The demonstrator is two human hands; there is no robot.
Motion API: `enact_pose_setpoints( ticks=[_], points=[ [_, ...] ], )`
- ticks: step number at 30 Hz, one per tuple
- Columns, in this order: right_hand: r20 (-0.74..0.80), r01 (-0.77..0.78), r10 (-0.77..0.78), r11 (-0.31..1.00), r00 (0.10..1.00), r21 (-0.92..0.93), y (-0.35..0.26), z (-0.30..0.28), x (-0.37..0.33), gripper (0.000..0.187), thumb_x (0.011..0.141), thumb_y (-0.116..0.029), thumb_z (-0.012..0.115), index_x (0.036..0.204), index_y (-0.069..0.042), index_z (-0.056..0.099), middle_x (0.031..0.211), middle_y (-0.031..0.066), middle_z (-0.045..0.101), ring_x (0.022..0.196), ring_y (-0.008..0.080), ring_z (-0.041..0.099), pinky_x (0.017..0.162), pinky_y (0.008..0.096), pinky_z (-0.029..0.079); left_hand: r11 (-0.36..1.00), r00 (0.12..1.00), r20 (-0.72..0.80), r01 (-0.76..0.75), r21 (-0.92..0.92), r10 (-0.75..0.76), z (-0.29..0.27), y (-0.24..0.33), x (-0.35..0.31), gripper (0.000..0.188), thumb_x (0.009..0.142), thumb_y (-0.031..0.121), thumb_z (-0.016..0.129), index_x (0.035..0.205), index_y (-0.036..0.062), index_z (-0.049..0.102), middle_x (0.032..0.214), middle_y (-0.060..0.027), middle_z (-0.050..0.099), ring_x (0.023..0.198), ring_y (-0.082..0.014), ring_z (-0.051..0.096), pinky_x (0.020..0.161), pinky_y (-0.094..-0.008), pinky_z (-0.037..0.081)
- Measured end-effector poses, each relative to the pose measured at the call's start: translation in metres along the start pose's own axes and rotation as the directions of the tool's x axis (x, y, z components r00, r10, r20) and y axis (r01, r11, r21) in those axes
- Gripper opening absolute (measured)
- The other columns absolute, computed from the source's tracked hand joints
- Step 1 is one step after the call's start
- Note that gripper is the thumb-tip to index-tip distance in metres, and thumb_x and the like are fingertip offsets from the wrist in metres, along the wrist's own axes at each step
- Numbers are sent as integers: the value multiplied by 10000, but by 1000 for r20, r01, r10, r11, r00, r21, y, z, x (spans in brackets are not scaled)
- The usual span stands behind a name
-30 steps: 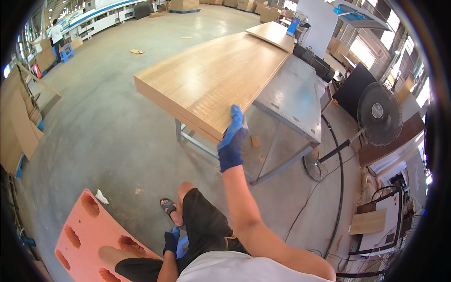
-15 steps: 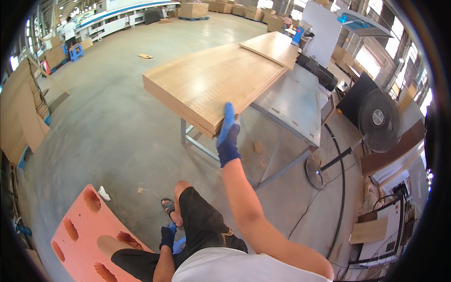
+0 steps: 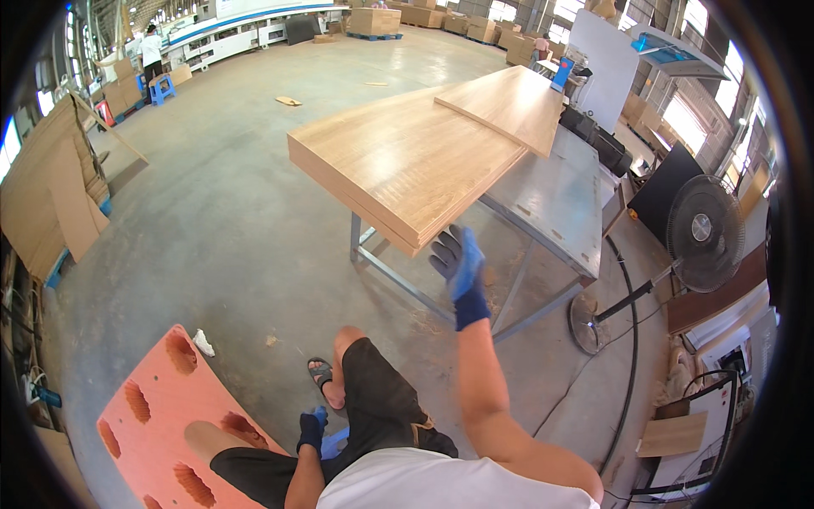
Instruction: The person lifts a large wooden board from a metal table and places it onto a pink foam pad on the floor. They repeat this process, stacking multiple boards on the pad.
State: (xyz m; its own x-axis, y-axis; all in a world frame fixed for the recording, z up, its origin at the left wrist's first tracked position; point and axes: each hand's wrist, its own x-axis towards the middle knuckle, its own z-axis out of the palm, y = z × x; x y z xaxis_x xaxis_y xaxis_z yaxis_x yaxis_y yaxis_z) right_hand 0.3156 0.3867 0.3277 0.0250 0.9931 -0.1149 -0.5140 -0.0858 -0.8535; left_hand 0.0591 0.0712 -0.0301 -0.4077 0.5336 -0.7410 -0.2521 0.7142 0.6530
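Observation:
A stack of wood-grain boards point(image 3: 390, 161) lies on a grey metal table point(image 3: 560, 195), its near end jutting out past the tabletop. On top, a smaller board point(image 3: 513, 106) rests toward the far end. Just right of the stack's near corner, my right hand point(image 3: 460, 265) is in a blue and dark glove. Its fingers are spread, with nothing in them, and it is apart from the boards. Low beside my legs hangs my left hand point(image 3: 312, 430), gloved too, near a piece of blue plastic point(image 3: 336, 442). Its fingers are too small and turned away to read.
A standing fan point(image 3: 702, 227) is to the right, with a black hose point(image 3: 629, 356) along the floor. At lower left lies a pink panel with holes point(image 3: 161, 424). Stacked cardboard sheets point(image 3: 55, 187) stand at the left. People and large cartons are farther back.
My right hand has come off the stack's near corner and moved right, its fingers spreading. The whole view has shifted slightly, and the boards appear to lie as before.

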Motion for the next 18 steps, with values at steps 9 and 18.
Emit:
enact_pose_setpoints(
  ticks=[9,18],
  points=[
    [-94,182,-177,982,980,57,-104,-100,72,528,867,-446,498,1229,-66,447,1120,108,566,901,251,573,805,415,460,1000,992,125,21,-9,-20,-1,-31,24,288,841,361,451,913,127,601,742,-38,579,556,-200,503,465,-331,335],
    [-89,-36,56,977,995,211,-164,-99,204,691,833,-539,488,1291,-40,354,1250,151,490,1109,319,481,928,460,393,955,957,-192,-172,240,220,-43,-108,76,237,814,309,525,850,99,629,662,-59,581,494,-205,506,440,-332,350]
  ],
)
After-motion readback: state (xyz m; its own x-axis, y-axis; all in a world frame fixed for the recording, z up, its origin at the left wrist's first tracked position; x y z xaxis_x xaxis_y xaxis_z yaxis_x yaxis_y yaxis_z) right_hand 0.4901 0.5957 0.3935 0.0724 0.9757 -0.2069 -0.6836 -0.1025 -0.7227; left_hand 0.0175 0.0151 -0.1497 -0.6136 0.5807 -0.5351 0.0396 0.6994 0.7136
